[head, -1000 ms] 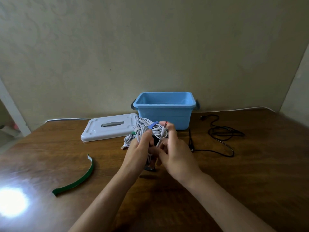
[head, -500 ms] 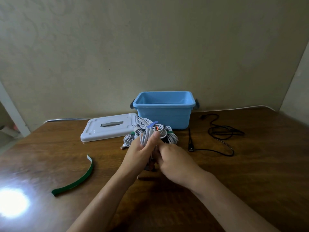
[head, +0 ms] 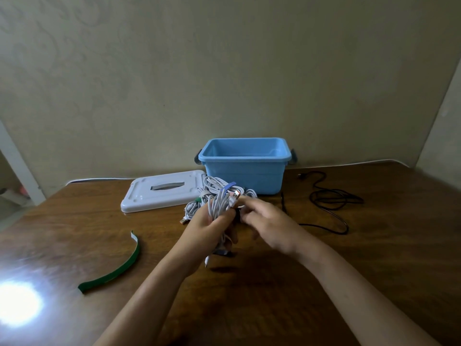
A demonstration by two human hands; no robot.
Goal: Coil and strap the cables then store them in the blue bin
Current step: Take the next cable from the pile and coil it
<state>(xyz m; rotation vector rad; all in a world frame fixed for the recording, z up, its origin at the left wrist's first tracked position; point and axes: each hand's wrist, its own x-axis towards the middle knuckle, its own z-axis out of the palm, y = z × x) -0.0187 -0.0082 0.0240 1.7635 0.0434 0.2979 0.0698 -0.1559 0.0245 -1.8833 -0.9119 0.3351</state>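
Note:
My left hand (head: 208, 227) grips a coiled white cable (head: 219, 203) above the wooden table, its orange-tipped plug (head: 235, 195) sticking up. My right hand (head: 270, 224) is beside it, blurred, fingers curled at the coil near a dark strap; what it pinches is unclear. Behind the hands lie more white cable coils (head: 214, 184), one with a blue strap (head: 228, 186), another with a green strap (head: 197, 200). The blue bin (head: 245, 166) stands open at the back. A loose black cable (head: 331, 203) sprawls to the right.
The bin's white lid (head: 162, 191) lies flat left of the bin. A loose green strap (head: 114, 268) curves on the table at the left, with a bright glare patch (head: 17, 303) nearby. The wall stands right behind the bin.
My right hand has drawn back to the right of the coil. My left hand has kept its grip and the plug end now stands up above the fingers.

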